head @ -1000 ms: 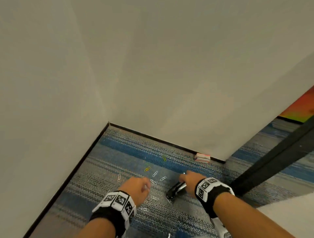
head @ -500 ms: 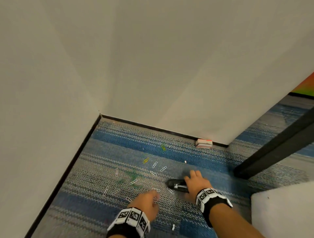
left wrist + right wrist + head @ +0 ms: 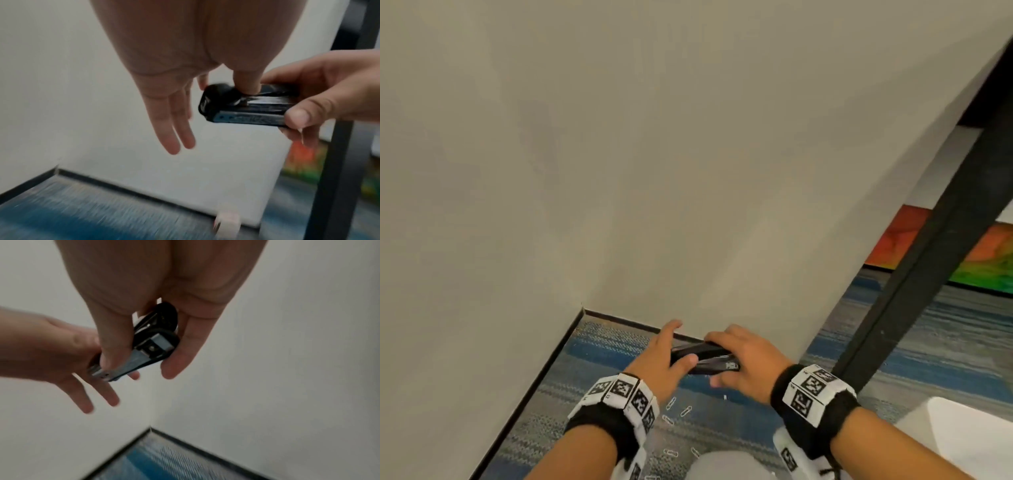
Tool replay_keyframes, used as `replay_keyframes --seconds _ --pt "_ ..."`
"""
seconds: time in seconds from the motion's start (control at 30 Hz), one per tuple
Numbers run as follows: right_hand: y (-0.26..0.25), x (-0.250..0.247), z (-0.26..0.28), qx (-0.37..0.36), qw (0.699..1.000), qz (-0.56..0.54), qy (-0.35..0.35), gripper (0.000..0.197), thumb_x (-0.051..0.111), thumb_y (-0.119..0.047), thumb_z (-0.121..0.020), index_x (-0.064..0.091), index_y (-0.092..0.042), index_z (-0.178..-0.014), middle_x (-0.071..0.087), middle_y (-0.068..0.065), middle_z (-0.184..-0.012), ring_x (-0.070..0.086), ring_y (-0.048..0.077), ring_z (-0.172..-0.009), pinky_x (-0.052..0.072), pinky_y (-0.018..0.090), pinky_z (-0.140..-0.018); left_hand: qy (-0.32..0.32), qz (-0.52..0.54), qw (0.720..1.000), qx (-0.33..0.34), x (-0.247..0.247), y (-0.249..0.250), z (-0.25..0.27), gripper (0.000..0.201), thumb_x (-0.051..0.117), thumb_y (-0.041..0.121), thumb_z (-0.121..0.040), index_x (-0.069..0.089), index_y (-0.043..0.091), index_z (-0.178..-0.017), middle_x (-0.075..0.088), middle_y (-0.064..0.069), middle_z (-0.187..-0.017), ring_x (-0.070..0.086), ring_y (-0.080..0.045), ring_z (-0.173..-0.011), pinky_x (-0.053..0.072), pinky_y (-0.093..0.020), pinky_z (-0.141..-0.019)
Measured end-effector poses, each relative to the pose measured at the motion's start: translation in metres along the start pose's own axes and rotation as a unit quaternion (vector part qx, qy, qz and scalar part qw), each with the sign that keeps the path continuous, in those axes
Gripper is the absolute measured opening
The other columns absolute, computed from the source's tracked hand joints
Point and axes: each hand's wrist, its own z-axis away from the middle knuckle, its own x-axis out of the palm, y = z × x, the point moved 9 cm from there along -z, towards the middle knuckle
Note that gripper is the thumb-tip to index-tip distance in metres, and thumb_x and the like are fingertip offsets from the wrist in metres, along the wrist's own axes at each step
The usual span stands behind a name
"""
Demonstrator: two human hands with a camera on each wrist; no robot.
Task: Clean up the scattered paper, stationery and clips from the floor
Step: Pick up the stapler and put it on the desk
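**Stapler held in both hands above the carpet**

1. Left wall (image 3: 465, 205): plain, light in colour, meeting the carpet (image 3: 599, 346) at a dark skirting strip (image 3: 544, 370).

2. Left hand (image 3: 664, 359): raised above the floor, wearing a black wrist strap with printed square markers (image 3: 619, 394). The thumb presses on the top of the near end of the stapler (image 3: 705, 358). In the left wrist view the thumb tip sits on the black cap of the stapler (image 3: 246, 110), while three fingers (image 3: 174, 129) hang straight and close together, clear of the body. One further finger shows behind the stapler end; whether it touches cannot be told.

3. Stapler: black with a metal channel, lying roughly level between the two hands, off the floor and in front of the wall corner. In the right wrist view the metal base and hinge end (image 3: 152, 345) face the camera.

4. Right hand (image 3: 746, 366): fingers curled over the top of the stapler, thumb beneath, clamping its right portion. A marker strap is on this wrist as well (image 3: 811, 394).

5. Paper clips (image 3: 681, 411): several lie scattered on the carpet below and between the wrists.

6. Right side: a dark frame post (image 3: 928, 274) runs diagonally, with an orange and green panel (image 3: 989, 260) beyond it.
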Motion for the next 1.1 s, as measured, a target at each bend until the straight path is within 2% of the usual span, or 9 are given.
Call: replay_keyframes --seconds 0.07,0.13,0.4,0.57,0.67,0.77,0.83,0.9,1.1 --pt "-0.017 -0.049 0.012 -0.02 0.999 -0.008 0.044 0.065 0.065 -0.042 -0.081 0.037 -0.032 -0.139 0.047 -0.001 -0.117 0.051 0.017 -0.106 0.04 0.025 -0.092 0.024 0.048 0.997 0.048 -0.028 0.043 -0.001 0.029 0.049 0.031 -0.094 0.04 0.031 -0.121 0.059 -0.005 -0.109 0.063 -0.015 -0.081 0.053 -0.032 -0.077" --pt "-0.032 -0.099 0.028 -0.041 0.995 -0.014 0.093 0.059 0.062 -0.038 -0.085 0.039 -0.034 -0.139 0.049 0.0 -0.115 0.05 0.014 -0.104 0.038 0.022 -0.09 0.044 0.097 0.99 0.096 -0.058 0.09 0.001 0.017 0.05 0.022 -0.094 0.047 0.035 -0.103 0.06 0.0 -0.093 0.061 -0.011 -0.064 0.054 -0.029 -0.064" --pt "-0.081 -0.304 0.132 -0.094 0.952 0.01 0.291 0.057 0.065 -0.029 -0.084 0.042 -0.047 -0.133 0.061 -0.008 -0.101 0.056 0.007 -0.091 0.048 0.027 -0.086 0.145 0.104 0.925 0.335 -0.172 0.313 0.041 0.033 0.05 0.009 -0.092 0.047 0.038 -0.106 0.048 0.003 -0.1 0.055 -0.002 -0.068 0.047 -0.01 -0.067" --pt "-0.106 -0.395 0.219 -0.07 0.918 0.059 0.385 0.041 0.055 -0.032 -0.09 0.049 -0.046 -0.128 0.067 -0.009 -0.097 0.06 0.008 -0.088 0.051 0.033 -0.082 0.168 0.105 0.88 0.431 -0.19 0.428 0.07 0.033 0.051 0.01 -0.092 0.049 0.036 -0.112 0.035 0.005 -0.112 0.054 -0.008 -0.084 0.05 -0.011 -0.075" --pt "-0.103 -0.434 0.254 -0.023 0.914 0.076 0.399 0.039 0.051 -0.025 -0.091 0.054 -0.044 -0.125 0.069 -0.011 -0.095 0.063 0.008 -0.085 0.053 0.031 -0.081 0.163 0.12 0.866 0.458 -0.183 0.482 0.073 0.032 0.051 0.011 -0.092 0.049 0.035 -0.112 0.035 0.0 -0.114 0.055 -0.012 -0.093 0.053 -0.015 -0.076" --pt "-0.082 -0.472 0.279 0.036 0.906 0.094 0.41 0.039 0.05 -0.02 -0.091 0.057 -0.042 -0.122 0.067 -0.011 -0.091 0.063 0.004 -0.071 0.054 0.022 -0.067 0.152 0.139 0.87 0.448 -0.169 0.526 0.064 0.029 0.054 0.02 -0.091 0.048 0.035 -0.115 0.04 0.001 -0.114 0.058 -0.02 -0.099 0.055 -0.027 -0.082" --pt "-0.062 -0.493 0.294 0.081 0.898 0.101 0.42 0.039 0.051 -0.019 -0.09 0.058 -0.04 -0.122 0.066 -0.007 -0.096 0.064 0.012 -0.075 0.058 0.031 -0.07 0.169 0.1 0.883 0.427 -0.158 0.551 0.055 0.034 0.057 0.027 -0.089 0.045 0.032 -0.12 0.048 0.003 -0.115 0.059 -0.019 -0.098 0.052 -0.033 -0.085" --pt "-0.036 -0.508 0.305 0.14 0.889 0.102 0.423 0.038 0.052 -0.02 -0.09 0.058 -0.036 -0.124 0.063 -0.006 -0.1 0.064 0.019 -0.08 0.058 0.039 -0.076 0.173 0.049 0.896 0.407 -0.145 0.573 0.047 0.037 0.057 0.03 -0.089 0.044 0.029 -0.123 0.055 0.004 -0.116 0.056 -0.014 -0.094 0.048 -0.03 -0.084" --pt "0.047 -0.541 0.34 0.278 0.851 0.059 0.441 0.032 0.052 -0.017 -0.092 0.061 -0.022 -0.122 0.063 0.007 -0.098 0.062 0.026 -0.083 0.058 0.036 -0.075 0.093 -0.191 0.893 0.398 -0.098 0.63 0.028 0.031 0.055 0.033 -0.09 0.053 0.026 -0.119 0.06 0.002 -0.114 0.053 -0.015 -0.094 0.039 -0.025 -0.082"
